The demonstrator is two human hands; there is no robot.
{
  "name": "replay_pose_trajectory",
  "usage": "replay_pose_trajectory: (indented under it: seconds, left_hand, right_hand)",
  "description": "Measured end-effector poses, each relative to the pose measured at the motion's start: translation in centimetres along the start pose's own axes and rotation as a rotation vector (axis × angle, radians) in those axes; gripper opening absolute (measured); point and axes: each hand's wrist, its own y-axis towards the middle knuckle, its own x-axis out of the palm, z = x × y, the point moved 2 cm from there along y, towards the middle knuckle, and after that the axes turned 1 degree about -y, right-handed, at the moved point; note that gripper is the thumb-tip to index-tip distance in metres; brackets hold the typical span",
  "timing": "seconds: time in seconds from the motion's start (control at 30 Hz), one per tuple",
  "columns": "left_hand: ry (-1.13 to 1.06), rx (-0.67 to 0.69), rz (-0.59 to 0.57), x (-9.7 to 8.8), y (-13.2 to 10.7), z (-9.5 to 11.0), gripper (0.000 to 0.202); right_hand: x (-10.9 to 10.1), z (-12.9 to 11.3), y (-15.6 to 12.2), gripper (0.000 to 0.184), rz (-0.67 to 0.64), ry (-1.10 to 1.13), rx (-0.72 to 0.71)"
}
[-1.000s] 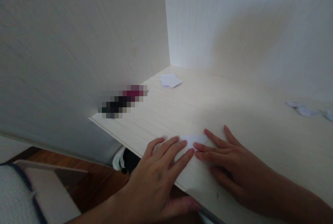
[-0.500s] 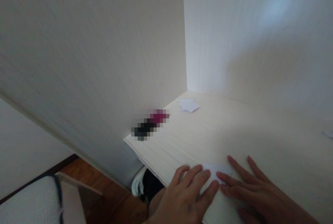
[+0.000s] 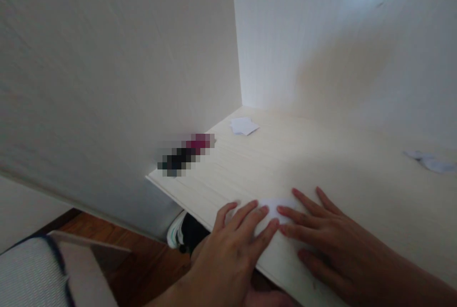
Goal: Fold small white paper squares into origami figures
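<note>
A small white piece of paper (image 3: 273, 206) lies flat on the pale wood-grain tabletop (image 3: 285, 154), close to its front edge. My left hand (image 3: 241, 235) rests over the paper's left part, fingers spread and their tips pressing down. From the right, my right hand (image 3: 326, 228) lies with its fingers apart, the index and middle fingertips on or at the paper. The fingertips of both hands nearly meet over it. Parts of the sheet are hidden under the fingers.
A few white paper pieces (image 3: 244, 125) lie overlapped near the back corner. Crumpled white paper (image 3: 433, 162) sits at the right. A blurred-out black and pink object (image 3: 185, 153) lies along the left panel (image 3: 143, 59). Below left are a white shoe (image 3: 175, 232) and a mesh-covered seat (image 3: 30, 273).
The camera view has shifted, so everything sits further up and left, and more of the crumpled paper at the right shows. Both hands stay on the same sheet.
</note>
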Motion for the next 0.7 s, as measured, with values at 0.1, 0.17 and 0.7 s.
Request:
replay_pose_trajectory:
  seconds: [0.1,0.17,0.7]
  left_hand:
    - [-0.034,-0.011,-0.024,-0.4,0.2,0.3,0.093]
    - [-0.046,-0.021,-0.045,-0.8,0.3,0.5,0.089]
    - [0.004,-0.030,-0.068,-1.0,0.6,1.5,0.082]
  right_hand:
    - [-0.3,-0.1,0.1,0.068,-0.041,0.025,0.034]
    - [-0.3,0.1,-0.1,0.067,-0.054,0.037,0.047]
    - [-0.3,0.1,-0.6,0.070,-0.011,0.013,0.081]
